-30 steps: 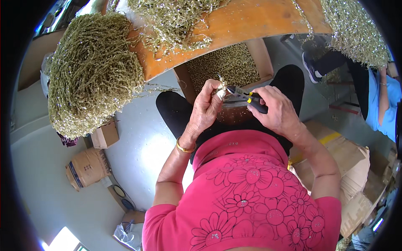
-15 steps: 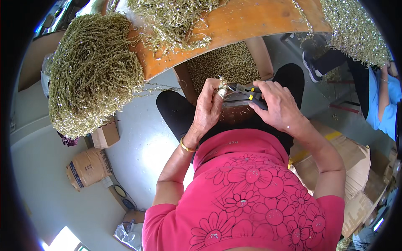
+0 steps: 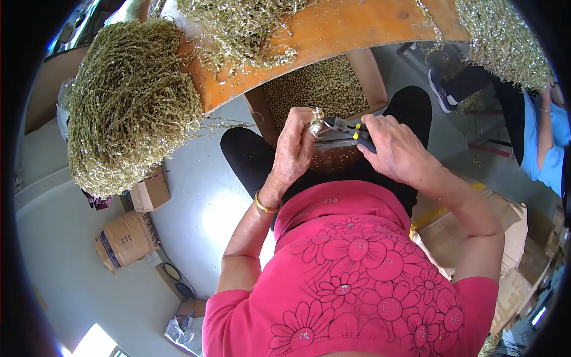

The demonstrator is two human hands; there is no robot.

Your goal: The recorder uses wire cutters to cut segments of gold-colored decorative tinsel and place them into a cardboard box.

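My left hand [image 3: 293, 143] pinches a small gold glittery piece [image 3: 316, 124] between thumb and fingers; its exact kind is too small to make out. My right hand [image 3: 394, 144] grips cutting pliers [image 3: 358, 132] with black and yellow handles, and their jaws touch or nearly touch the gold piece. Just beyond my hands a cardboard box [image 3: 373, 83] holds a mass of small gold beads [image 3: 318, 86]. Both hands are over my lap, near the box's closer side.
An orange-brown wooden table [image 3: 351, 27] curves across the top. Bundles of gold glitter strands [image 3: 134, 107] hang over its left edge, with another heap [image 3: 499, 44] at right. A co-worker's blue garment [image 3: 544, 143] shows at far right. Flattened cardboard [image 3: 476, 229] and a brown carton [image 3: 128, 239] lie around me.
The pliers' handles have drawn closer together and their jaws have narrowed beside the gold piece. My right elbow has swung slightly outward; my left hand stays nearly in place.
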